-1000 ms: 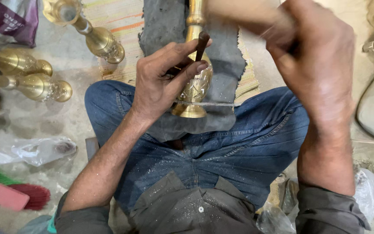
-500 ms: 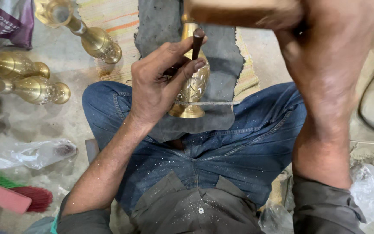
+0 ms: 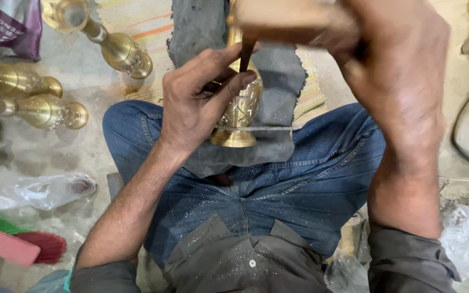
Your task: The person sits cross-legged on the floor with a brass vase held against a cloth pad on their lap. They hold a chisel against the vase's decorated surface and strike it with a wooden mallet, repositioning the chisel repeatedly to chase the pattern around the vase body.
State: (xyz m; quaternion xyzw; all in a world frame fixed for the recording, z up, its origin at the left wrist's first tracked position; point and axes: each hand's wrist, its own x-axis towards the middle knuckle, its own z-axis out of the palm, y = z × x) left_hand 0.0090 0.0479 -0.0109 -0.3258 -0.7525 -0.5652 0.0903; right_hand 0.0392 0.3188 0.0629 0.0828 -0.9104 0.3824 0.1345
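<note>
Centrally, the engraved brass vase with flared foot (image 3: 241,116) lies on a dark grey cloth (image 3: 278,81) draped over the person's blue-jeaned lap (image 3: 299,184), foot toward the body. Left hand (image 3: 196,103) pinches a thin dark chisel-like punch (image 3: 246,51) between thumb and fingers, tip set against the vase's body. Right hand (image 3: 397,70) is raised above, fist wrapped round a blurred wooden mallet head (image 3: 283,21). Striped woven mat (image 3: 142,27) lies under the cloth, toward the floor's far edge. More brass vases (image 3: 109,40) lie on the grey floor's left side. Red brush (image 3: 33,247) sits at the near-left corner, crumpled clear plastic bag (image 3: 50,190) just beyond it.
</note>
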